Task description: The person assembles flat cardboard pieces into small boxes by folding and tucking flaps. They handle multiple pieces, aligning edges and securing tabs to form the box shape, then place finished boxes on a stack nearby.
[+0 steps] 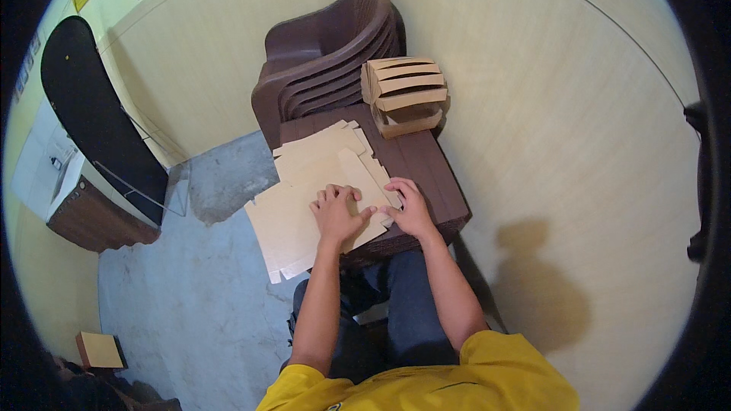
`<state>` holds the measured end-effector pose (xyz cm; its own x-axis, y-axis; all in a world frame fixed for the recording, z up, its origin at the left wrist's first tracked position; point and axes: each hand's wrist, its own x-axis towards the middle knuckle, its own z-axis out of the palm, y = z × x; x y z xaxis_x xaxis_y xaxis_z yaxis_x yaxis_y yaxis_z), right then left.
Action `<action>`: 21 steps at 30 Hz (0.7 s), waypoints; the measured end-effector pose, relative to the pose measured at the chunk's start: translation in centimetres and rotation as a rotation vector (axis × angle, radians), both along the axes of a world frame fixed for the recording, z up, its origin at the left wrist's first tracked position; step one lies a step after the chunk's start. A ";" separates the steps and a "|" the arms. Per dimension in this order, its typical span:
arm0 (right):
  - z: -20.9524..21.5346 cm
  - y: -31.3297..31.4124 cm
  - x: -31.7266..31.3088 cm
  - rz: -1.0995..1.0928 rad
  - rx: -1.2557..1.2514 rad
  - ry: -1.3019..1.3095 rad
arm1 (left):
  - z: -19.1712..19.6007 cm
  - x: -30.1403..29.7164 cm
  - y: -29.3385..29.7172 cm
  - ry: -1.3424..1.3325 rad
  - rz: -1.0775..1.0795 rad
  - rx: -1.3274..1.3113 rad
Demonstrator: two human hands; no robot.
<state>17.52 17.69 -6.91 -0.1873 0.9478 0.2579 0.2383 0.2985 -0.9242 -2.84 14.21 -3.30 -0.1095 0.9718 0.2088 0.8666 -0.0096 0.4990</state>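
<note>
Head view: left hand (335,211), right hand (410,209) pressed flat, fingers spread, on cardboard blank (320,183) (light, bendy); grip edges, likely.

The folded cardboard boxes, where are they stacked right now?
In the head view, the folded cardboard boxes sit at the far end of the brown table, against the stacked brown plastic chairs, beyond both hands.

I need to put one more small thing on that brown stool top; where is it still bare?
The stool top shows a bare strip along its right side, between the flat cardboard sheets and the folded boxes. The near edge is crowded: left hand and right hand press on the sheets, which overhang the left edge.
</note>
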 end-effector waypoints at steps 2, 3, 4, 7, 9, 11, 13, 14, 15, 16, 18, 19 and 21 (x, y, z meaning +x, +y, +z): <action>-0.7 0.3 0.2 0.038 -0.034 0.102 | 0.1 0.1 0.0 -0.001 -0.004 -0.012; -1.0 0.4 0.2 0.053 -0.043 0.131 | 0.2 0.1 -0.1 -0.005 -0.005 -0.018; -1.2 0.5 0.2 0.064 -0.104 0.171 | 0.2 0.1 -0.1 -0.006 -0.005 -0.024; -1.8 0.9 0.5 0.104 -0.199 0.377 | 0.2 0.0 -0.1 0.018 -0.008 -0.014; -2.0 0.9 0.6 0.061 -0.093 0.230 | 0.1 0.1 0.0 0.048 -0.007 0.014; -2.3 0.9 0.6 -0.012 -0.054 0.194 | -0.2 0.4 -0.1 0.088 -0.011 0.067; -2.6 0.9 0.2 -0.114 -0.099 0.256 | -0.4 0.8 -0.3 0.140 -0.022 0.134; -2.7 0.9 0.2 -0.145 -0.087 0.336 | -0.4 0.8 -0.4 0.152 -0.051 0.091; -2.8 0.8 0.2 -0.192 -0.121 0.412 | -0.3 0.5 -0.5 0.159 -0.083 0.036; -2.8 0.9 0.1 -0.251 -0.172 0.495 | -0.2 0.1 -0.5 0.164 -0.111 0.001; -2.7 0.9 0.1 -0.278 -0.125 0.523 | 0.0 -1.3 -0.5 0.166 -0.193 -0.074; -2.6 0.8 0.2 -0.316 -0.128 0.545 | 0.1 -2.3 -0.5 0.166 -0.236 -0.106; -2.4 0.6 0.1 -0.284 -0.102 0.416 | 0.6 -4.7 -0.1 0.066 -0.419 -0.205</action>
